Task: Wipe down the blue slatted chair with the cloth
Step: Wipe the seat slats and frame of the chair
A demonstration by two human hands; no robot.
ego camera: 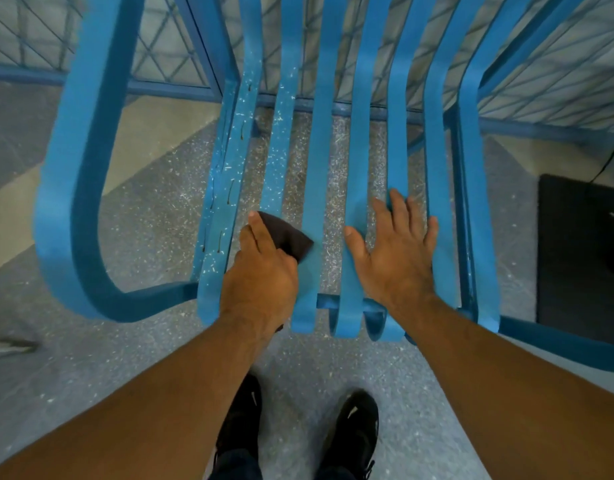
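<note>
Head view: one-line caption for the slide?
On the blue slatted chair, left hand holds dark cloth, right hand rests flat.

The only view, a wide-angle head-worn camera, looks steeply down and slightly forward from close above the blue slatted chair (317, 168), whose seat fills the middle and upper frame; shoes (354, 427) show at bottom centre.

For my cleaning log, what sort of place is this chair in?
Probably a balcony or terrace: a blue railing with diamond mesh behind the slatted chair, a speckled floor and a dark mat.
</note>
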